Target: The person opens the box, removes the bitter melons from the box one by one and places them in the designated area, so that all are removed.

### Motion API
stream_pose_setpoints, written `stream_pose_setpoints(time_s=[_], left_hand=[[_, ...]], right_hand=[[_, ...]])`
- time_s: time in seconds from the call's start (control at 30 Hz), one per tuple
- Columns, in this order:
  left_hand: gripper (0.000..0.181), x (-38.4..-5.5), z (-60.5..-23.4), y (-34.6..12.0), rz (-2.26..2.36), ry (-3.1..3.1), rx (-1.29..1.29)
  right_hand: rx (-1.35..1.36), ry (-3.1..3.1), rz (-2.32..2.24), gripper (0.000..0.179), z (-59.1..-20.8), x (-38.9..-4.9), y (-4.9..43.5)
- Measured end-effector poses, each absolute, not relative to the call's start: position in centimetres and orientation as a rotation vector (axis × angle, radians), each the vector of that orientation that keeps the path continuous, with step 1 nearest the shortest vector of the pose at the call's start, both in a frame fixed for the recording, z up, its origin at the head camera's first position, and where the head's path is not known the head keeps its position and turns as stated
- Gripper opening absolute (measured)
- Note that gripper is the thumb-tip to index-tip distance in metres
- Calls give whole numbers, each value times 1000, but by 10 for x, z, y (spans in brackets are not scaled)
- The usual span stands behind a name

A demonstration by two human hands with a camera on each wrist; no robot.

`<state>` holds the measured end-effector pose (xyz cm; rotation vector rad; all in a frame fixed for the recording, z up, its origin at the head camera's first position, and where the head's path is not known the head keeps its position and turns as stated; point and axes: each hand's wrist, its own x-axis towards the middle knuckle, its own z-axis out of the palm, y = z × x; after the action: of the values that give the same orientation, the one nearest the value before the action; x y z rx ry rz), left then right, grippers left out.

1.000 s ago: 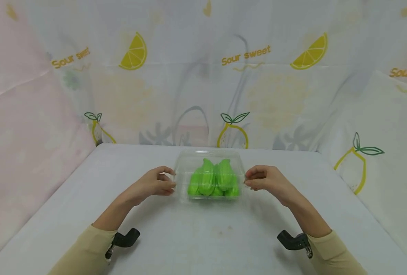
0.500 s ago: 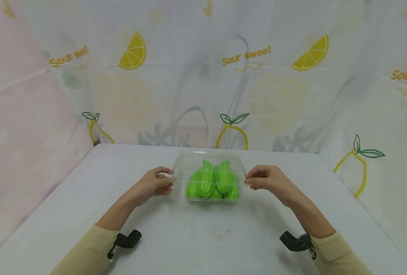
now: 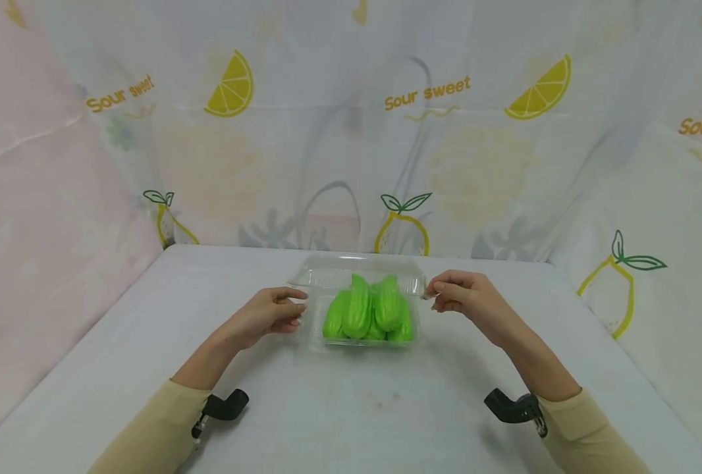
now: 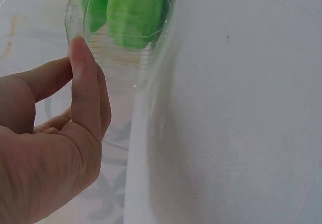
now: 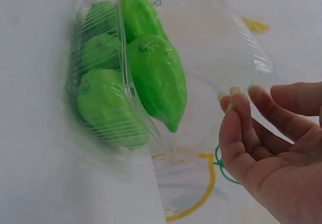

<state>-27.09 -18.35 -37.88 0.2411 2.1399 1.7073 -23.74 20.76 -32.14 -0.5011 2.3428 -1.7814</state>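
A clear plastic clamshell box (image 3: 312,329) stands on the table, its lid (image 3: 327,271) tipped up and back, seen in the head view. Several glossy green fruits (image 3: 358,309) are piled inside. They are oblong with a pointed tip, as the right wrist view shows of the nearest fruit (image 5: 160,78). My left hand (image 3: 262,316) pinches the left rim of the box; in the left wrist view one fingertip (image 4: 78,48) presses its clear flange. My right hand (image 3: 475,303) pinches the lid's right front corner, raised above the box rim.
The box sits toward the far end of a white-covered table (image 3: 357,421). A fabric backdrop (image 3: 339,151) printed with lemons rises behind and at both sides. Black wrist-camera mount (image 3: 225,405) and its twin (image 3: 513,405) project inward from beige sleeves.
The lid, lying down over the fruits before, now stands tilted back. My right hand has risen with its corner. My left hand has shifted slightly to the right at the box's left side.
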Motion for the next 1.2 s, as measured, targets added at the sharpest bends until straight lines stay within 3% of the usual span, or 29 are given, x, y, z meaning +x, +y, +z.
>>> stream_pose_setpoints(time_s=[0.3, 0.63, 1.2], left_hand=[[52, -270, -377, -183, 1699, 2147, 212], [51, -265, -376, -183, 1691, 2154, 218], [49, -261, -376, -186, 1686, 2136, 202]], right_hand=[[-539, 2431, -1821, 20, -319, -242, 209], [-499, 2642, -1880, 29, -316, -250, 200], [-503, 2810, -1901, 27, -316, -266, 192]])
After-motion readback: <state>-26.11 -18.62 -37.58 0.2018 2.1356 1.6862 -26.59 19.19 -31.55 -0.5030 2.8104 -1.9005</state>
